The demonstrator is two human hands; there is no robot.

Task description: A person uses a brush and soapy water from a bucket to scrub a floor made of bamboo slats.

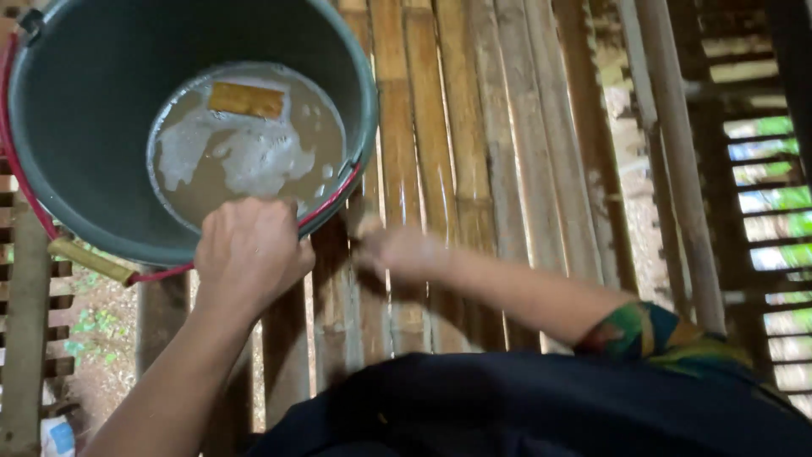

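A dark grey bucket (pixel 93 101) with a red wire handle (pixel 326 203) stands on a bamboo slat floor (pixel 474 127). It holds shallow murky, foamy water (pixel 245 161) with a yellow-brown rectangular piece (pixel 246 100) floating at the far side. My left hand (pixel 251 251) is closed over the bucket's near rim and the handle. My right hand (pixel 397 252) is blurred, low over the wet slats just right of the bucket; whether it holds anything is unclear.
The slats near the bucket are wet and dark. A yellow grip (pixel 89 260) sits on the handle at the lower left. Gaps at the left show ground and green plants below. A wooden rail (pixel 677 152) and slatted wall stand at the right.
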